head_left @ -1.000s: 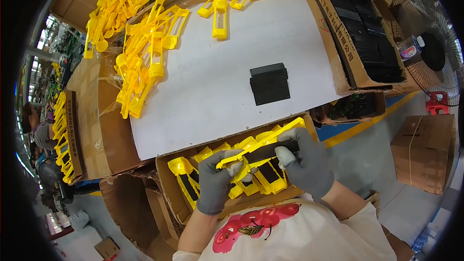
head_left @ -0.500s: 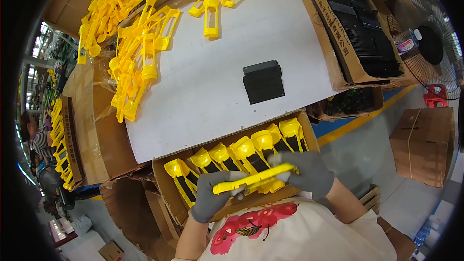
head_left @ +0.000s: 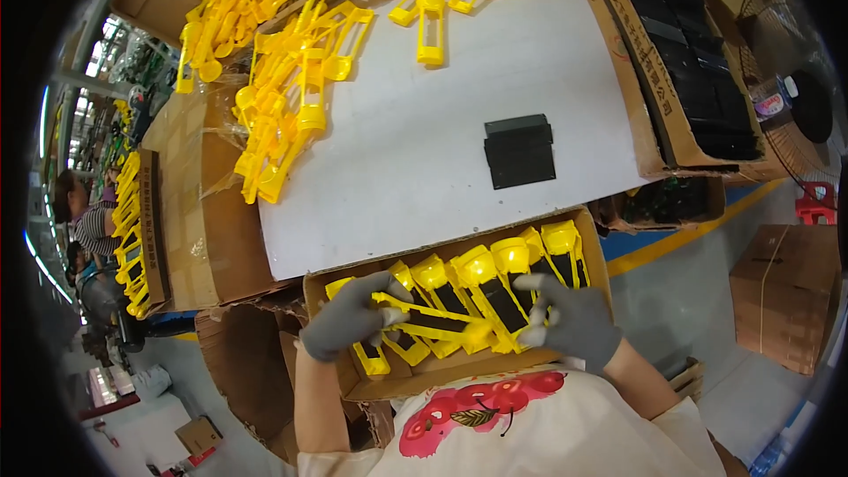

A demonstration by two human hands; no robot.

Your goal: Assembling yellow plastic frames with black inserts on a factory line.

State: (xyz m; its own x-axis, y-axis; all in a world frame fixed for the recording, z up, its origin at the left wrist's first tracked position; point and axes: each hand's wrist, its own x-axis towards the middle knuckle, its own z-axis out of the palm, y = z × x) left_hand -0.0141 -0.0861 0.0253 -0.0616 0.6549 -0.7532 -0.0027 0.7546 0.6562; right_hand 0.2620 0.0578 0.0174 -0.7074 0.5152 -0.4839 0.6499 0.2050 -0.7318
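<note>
My left hand (head_left: 349, 316), in a grey glove, grips one end of a yellow plastic frame (head_left: 427, 324) with a dark panel along it. The frame lies tilted above an open cardboard box (head_left: 389, 386), its other end lower and blurred. Just right of that end, my right hand (head_left: 576, 320), gloved alike, has its fingers apart and nothing visible in them. Under both hands, the box holds a row of similar yellow frames with black panels (head_left: 481, 269). Part of the row is hidden by my hands and the held frame.
A white tabletop (head_left: 380, 159) carries a heap of yellow frames (head_left: 287, 97), a single frame (head_left: 430, 31) and a small stack of black panels (head_left: 519, 155). At right stand a carton of black panels (head_left: 698, 62), a fan (head_left: 795, 79) and a closed carton (head_left: 784, 291). A person (head_left: 93, 221) is far left.
My right hand has come off the yellow frame and opened. The left hand still holds it, now turned so its dark panel shows. The whole view has shifted slightly.
</note>
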